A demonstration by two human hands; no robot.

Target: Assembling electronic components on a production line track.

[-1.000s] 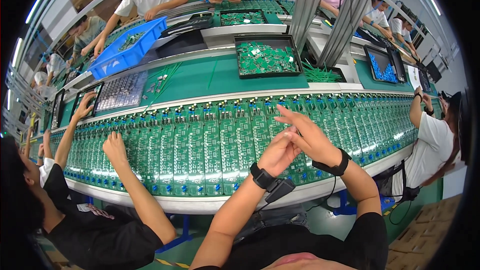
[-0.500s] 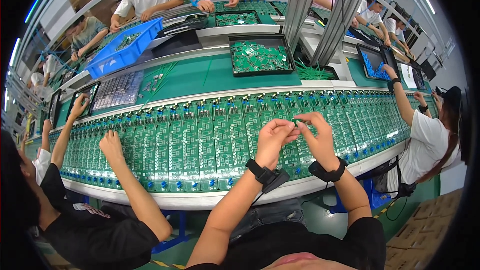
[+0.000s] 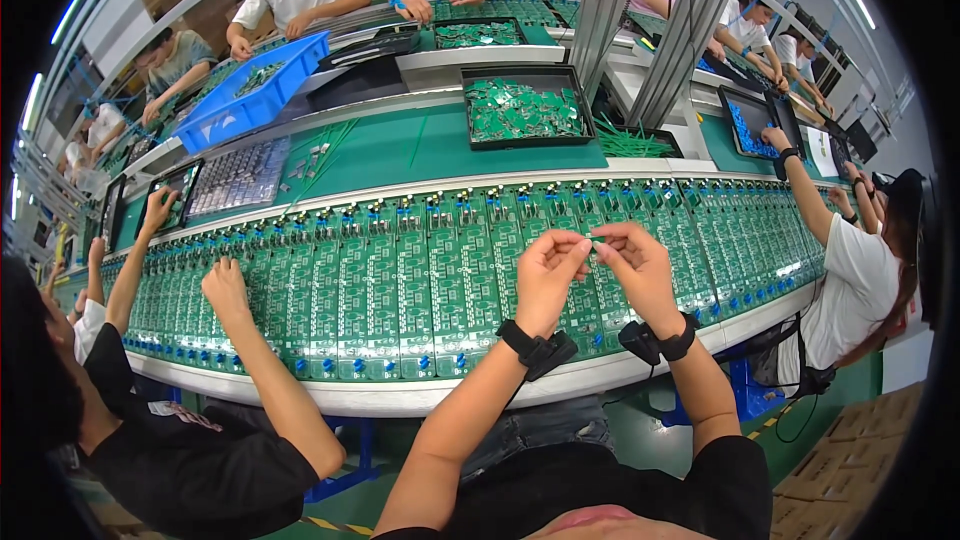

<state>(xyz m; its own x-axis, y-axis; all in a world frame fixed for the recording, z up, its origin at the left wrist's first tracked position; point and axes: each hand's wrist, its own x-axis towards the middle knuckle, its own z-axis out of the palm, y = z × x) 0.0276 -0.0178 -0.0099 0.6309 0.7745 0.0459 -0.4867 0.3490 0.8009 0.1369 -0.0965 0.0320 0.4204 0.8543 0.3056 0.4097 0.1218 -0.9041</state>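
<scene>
Fingertips first: thumb and forefinger of the left hand (image 3: 545, 275) and of the right hand (image 3: 645, 265) are drawn narrow and meet at one small green piece (image 3: 596, 239); I read both as pinching it, though its detail is too small for me to make out. The piece sits over the row of circuit boards (image 3: 370, 290); how much clearance, I cannot tell. My judgement on handling: grip lightly by the edges, thumbs opposed, one hand steadying while the other works, with any force aimed away from the row so a slip would not strike the parts standing on it. The other fingers curl, palms turned inward over the row. Wrists, in black wristbands (image 3: 678, 338), look roughly straight above the row's near part. Forearms (image 3: 465, 430) enter from the row's near side and converge; I judge this steady, elbows tucked closer if the pinch trembles.
</scene>
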